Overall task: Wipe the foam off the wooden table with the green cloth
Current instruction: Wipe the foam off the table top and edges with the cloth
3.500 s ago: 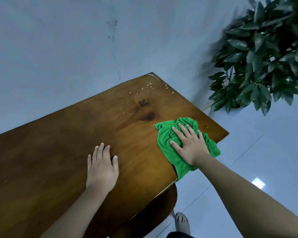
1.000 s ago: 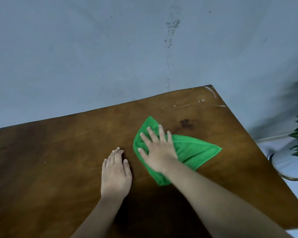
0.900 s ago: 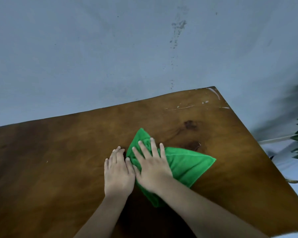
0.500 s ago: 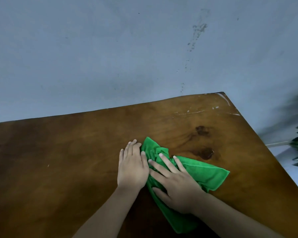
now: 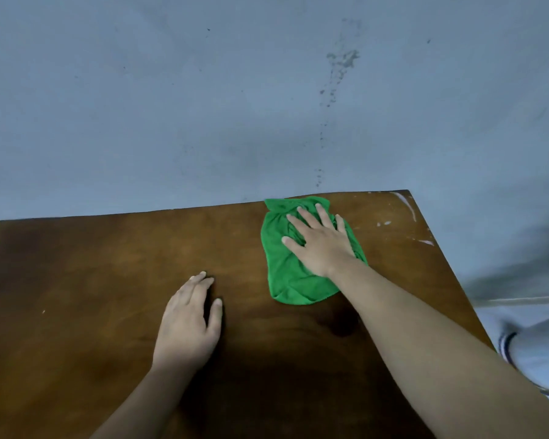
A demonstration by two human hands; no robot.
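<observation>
Pressing down on the green cloth (image 5: 290,270), the right hand (image 5: 319,240) lies flat with its fingers spread and extended, palm on the fabric rather than gripping it. The cloth sits bunched on the wooden table (image 5: 92,280) at the far edge, its upper end touching the line where the tabletop meets the wall (image 5: 203,106); its lower end hangs rounded toward the viewer, clear of the right forearm's left side. The left hand (image 5: 187,324) rests palm down on bare wood, nearer the viewer and to the left of the cloth, apart from it, fingers extended and held close together, thumb out to the side. White foam (image 5: 406,204) remains as streaks and small flecks near the far right corner of the table, to the right of the cloth and not touched by it. A dark knot (image 5: 341,324) in the wood shows just beside the right forearm. Grey speckled marks (image 5: 343,58) run down the wall above the cloth. At the right edge, past the table, shapes are blurred and cannot be identified.
</observation>
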